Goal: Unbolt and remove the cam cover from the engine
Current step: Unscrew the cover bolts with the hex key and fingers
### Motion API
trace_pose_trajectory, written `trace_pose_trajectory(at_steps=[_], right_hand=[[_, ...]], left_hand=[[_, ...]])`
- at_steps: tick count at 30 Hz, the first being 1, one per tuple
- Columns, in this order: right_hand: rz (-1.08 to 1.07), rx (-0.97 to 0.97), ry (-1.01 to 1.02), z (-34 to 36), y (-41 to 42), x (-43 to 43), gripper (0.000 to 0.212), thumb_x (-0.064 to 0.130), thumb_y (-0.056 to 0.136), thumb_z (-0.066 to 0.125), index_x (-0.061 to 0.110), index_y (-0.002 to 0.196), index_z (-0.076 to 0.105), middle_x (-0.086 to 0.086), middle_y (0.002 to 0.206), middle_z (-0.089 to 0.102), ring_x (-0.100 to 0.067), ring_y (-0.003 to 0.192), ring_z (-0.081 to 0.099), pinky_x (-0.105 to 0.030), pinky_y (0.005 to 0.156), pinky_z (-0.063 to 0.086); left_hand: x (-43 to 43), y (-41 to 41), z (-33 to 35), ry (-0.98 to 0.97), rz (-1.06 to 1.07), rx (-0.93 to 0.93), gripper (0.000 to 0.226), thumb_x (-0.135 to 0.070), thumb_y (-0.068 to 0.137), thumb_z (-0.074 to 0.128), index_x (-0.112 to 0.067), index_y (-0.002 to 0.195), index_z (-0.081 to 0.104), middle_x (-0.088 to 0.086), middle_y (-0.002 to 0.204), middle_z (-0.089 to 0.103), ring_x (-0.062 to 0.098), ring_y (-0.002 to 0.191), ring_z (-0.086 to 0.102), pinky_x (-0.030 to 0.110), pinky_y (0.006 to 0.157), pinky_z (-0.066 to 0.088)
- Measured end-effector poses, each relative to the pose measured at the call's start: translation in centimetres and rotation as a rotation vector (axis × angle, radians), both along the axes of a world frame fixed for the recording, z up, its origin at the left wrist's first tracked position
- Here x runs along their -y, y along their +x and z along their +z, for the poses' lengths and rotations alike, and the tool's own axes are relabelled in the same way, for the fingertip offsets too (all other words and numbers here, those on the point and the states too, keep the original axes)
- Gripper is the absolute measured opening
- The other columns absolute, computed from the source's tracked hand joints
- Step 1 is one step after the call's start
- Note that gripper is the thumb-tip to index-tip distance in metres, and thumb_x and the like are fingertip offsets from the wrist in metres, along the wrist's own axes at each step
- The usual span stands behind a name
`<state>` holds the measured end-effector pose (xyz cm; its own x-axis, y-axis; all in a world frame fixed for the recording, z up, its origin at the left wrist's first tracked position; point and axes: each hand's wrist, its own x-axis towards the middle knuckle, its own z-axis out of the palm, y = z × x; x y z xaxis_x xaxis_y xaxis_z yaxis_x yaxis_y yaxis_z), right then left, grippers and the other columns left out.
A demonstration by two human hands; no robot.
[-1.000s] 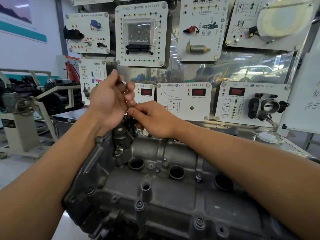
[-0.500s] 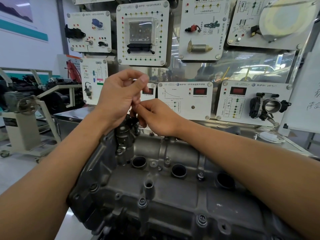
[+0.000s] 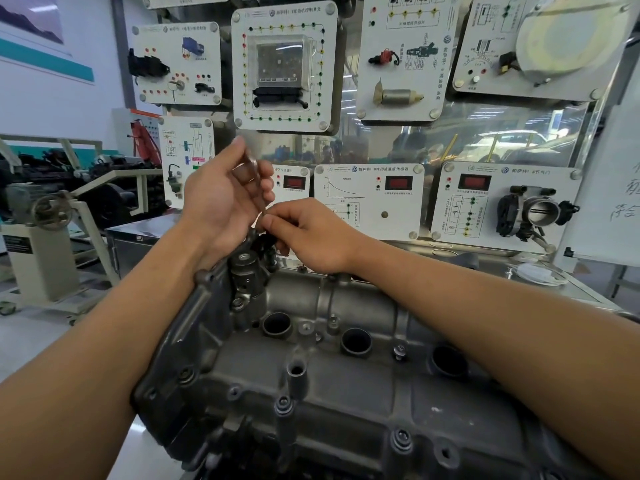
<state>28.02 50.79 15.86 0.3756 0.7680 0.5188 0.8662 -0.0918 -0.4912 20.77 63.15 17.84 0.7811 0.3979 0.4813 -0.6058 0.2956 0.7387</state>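
Cam cover (image 3: 346, 393) below; fingers (image 3: 277, 221) of left hand (image 3: 221, 202) and right hand (image 3: 311, 237) tight on slim tool (image 3: 259, 202).

Just above our right hand (image 3: 311, 233) we read "帕萨特1 8冷却液温度传感器" beside a VW roundel (image 3: 354, 169) on the white sensor panel (image 3: 369, 202). The throttle panel (image 3: 450, 216) further right repeats "帕萨特1". Its remaining characters and the whiteboard (image 3: 616, 161) handwriting are too blurred for us to read.
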Motion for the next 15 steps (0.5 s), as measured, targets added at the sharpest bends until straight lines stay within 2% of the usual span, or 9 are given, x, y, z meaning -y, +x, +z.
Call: trace_pose_trajectory(at_steps=[3,7,9,11,13,15], right_hand=[[0.005,0.004,0.002,0.0,0.0,0.0,0.037,0.015,0.103,0.05,-0.013,0.082,0.059,-0.013,0.065,0.054,-0.012,0.056,0.043,-0.025,0.056,0.036],[-0.011,0.013,0.012,0.1,-0.2,0.1,0.039,0.018,0.104,0.049,-0.009,0.078,0.059,-0.009,0.062,0.053,-0.003,0.047,0.038,-0.018,0.051,0.034],[-0.028,-0.002,0.025,0.0,-0.1,0.0,0.039,0.019,0.104,0.047,-0.01,0.083,0.061,-0.009,0.062,0.054,-0.004,0.048,0.041,-0.02,0.053,0.037],[-0.037,-0.019,0.036,0.0,0.0,0.0,0.039,0.019,0.105,0.045,-0.012,0.089,0.063,-0.008,0.063,0.055,-0.012,0.056,0.047,-0.03,0.06,0.041],[-0.041,-0.015,0.03,0.0,0.0,0.0,0.04,0.018,0.106,0.043,-0.012,0.09,0.064,-0.006,0.062,0.056,-0.016,0.06,0.05,-0.032,0.063,0.043],[-0.041,-0.001,0.02,0.0,-0.1,0.0,0.04,0.017,0.106,0.042,-0.012,0.086,0.062,-0.004,0.061,0.056,-0.015,0.059,0.049,-0.032,0.063,0.042]], left_hand=[[-0.2,-0.1,0.0,-0.012,-0.013,0.015,0.038,-0.036,0.102,0.05,-0.018,0.069,0.055,0.001,0.069,0.066,0.013,0.06,0.058,0.025,0.057,0.048],[-0.8,-0.4,-0.1,-0.047,-0.105,0.07,0.055,-0.039,0.102,0.047,-0.02,0.051,0.057,0.003,0.075,0.07,0.016,0.065,0.062,0.026,0.06,0.049],[-1.0,-0.3,-0.2,-0.01,-0.157,0.094,0.052,-0.033,0.102,0.046,-0.018,0.053,0.054,0.004,0.082,0.072,0.017,0.07,0.064,0.027,0.065,0.05],[-0.6,-0.2,-0.4,0.104,-0.108,0.072,0.04,-0.03,0.099,0.051,-0.014,0.063,0.054,0.004,0.085,0.074,0.015,0.07,0.065,0.027,0.067,0.051],[-0.1,0.1,-0.4,0.213,-0.002,0.062,0.028,-0.029,0.092,0.061,-0.012,0.07,0.058,0.002,0.08,0.073,0.013,0.064,0.061,0.025,0.063,0.051],[0.4,0.2,-0.3,0.284,0.088,0.088,0.027,-0.027,0.087,0.068,-0.014,0.065,0.058,0.002,0.07,0.067,0.014,0.057,0.054,0.024,0.058,0.047]])
